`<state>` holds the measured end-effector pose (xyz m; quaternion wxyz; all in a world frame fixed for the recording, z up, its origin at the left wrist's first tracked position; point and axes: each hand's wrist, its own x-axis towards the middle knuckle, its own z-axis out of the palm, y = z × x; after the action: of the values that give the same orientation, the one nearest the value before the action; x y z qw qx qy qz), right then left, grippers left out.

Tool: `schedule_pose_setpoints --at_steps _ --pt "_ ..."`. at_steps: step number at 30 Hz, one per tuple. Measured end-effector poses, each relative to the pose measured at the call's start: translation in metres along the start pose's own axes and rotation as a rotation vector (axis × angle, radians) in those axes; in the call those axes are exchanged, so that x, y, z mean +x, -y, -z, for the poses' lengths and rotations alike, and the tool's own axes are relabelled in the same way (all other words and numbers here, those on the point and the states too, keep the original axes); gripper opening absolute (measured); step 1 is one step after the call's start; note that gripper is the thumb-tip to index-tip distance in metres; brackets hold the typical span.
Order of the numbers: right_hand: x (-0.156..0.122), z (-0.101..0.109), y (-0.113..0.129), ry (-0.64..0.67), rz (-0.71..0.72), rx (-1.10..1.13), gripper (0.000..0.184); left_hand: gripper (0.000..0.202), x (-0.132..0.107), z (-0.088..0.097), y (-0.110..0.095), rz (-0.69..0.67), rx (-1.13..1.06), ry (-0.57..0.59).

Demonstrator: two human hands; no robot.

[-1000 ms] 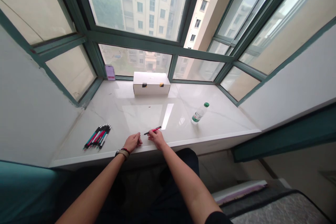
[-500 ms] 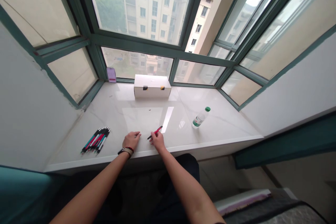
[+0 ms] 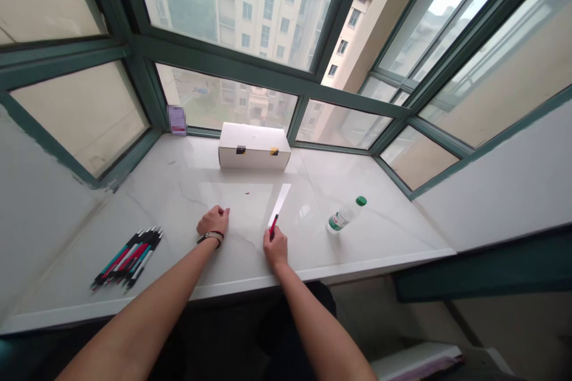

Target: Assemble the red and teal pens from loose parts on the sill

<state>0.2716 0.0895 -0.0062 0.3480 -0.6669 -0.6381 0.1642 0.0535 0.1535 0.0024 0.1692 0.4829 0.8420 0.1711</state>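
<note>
The right hand [image 3: 274, 248] is closed around a thin red pen [image 3: 273, 224]. The pen pokes up out of the fingers and points away from the person, over the white stone window sill [image 3: 179, 202]. The left hand [image 3: 213, 220] is curled up, with a tiny silver tip [image 3: 224, 209] showing at its fingers. It may be part of a pen, but it is too small to tell. A black band and a red string [image 3: 210, 239] go around the left wrist.

The red pen should feel light and stiff. Its smooth, round body could roll or slip, so the middle looks like a good place to hold it.

Left of the left hand lies a bunch of teal, red and black pens [image 3: 127, 258]. Far ahead sits a long white cardboard box [image 3: 254, 146] with black and yellow tape. A clear plastic water bottle with a green cap [image 3: 345, 215] lies on its side to the right.
</note>
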Motion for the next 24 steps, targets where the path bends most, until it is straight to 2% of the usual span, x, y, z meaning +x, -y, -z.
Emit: schedule_pose_setpoints --at_steps 6,11,13,17,24 --pt "0.001 -0.001 -0.002 0.013 -0.011 -0.029 0.021 0.042 0.03 0.0 0.007 -0.158 0.048 0.1" --pt "0.001 -0.002 -0.003 0.017 -0.017 -0.02 0.02 0.046 0.037 0.009 0.012 -0.112 -0.037 0.252" --pt "0.001 -0.002 -0.002 0.021 -0.023 -0.018 0.02 0.045 0.034 0.012 0.014 -0.112 -0.104 0.271" --pt "0.001 -0.001 -0.001 0.042 -0.053 -0.012 0.021 0.033 0.01 0.019 0.026 -0.207 -0.204 0.244" --pt "0.003 0.004 0.0 0.064 -0.087 0.076 0.027 0.033 -0.078 0.02 0.074 -0.414 -0.353 0.158"
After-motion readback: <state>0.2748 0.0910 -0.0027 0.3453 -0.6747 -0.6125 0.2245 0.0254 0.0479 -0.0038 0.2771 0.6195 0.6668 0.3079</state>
